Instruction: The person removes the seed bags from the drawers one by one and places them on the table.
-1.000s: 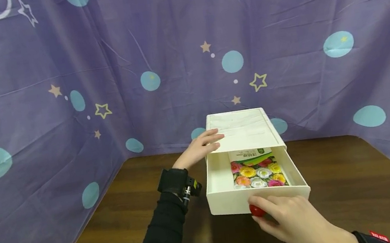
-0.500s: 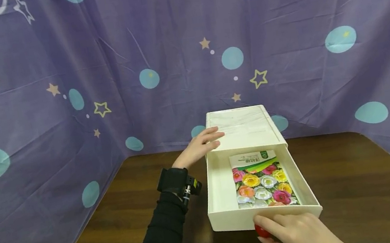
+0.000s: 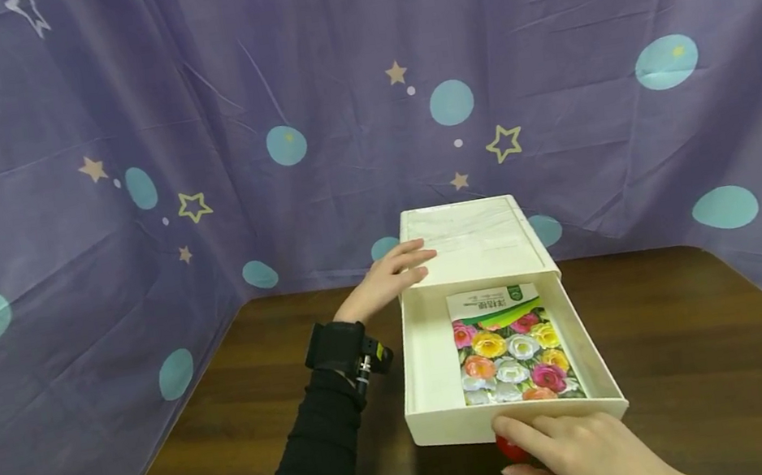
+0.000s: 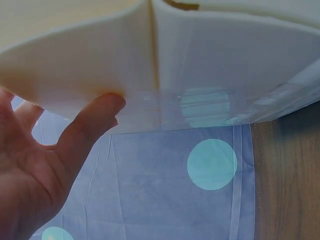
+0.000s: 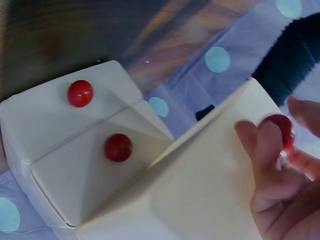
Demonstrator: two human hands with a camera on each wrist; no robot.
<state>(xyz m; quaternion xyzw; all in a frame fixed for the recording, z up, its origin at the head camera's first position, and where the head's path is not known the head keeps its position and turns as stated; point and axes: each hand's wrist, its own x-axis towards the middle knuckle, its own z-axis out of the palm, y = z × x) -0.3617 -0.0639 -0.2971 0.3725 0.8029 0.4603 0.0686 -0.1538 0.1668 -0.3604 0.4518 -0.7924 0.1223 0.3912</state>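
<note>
Drawer (image 3: 446,426) slid further out, lower centre-right.
Right hand (image 3: 594,452) pinches red knob (image 3: 511,449); left hand (image 3: 386,279), straight-fingered on box (image 3: 481,240), should brace steadily.

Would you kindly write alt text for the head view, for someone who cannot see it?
A person's right hand holds the round red knob of an open white drawer containing a packet printed with colourful flowers. The left hand touches the white boxy cabinet, on a brown wooden table before a purple star-patterned curtain.
</note>
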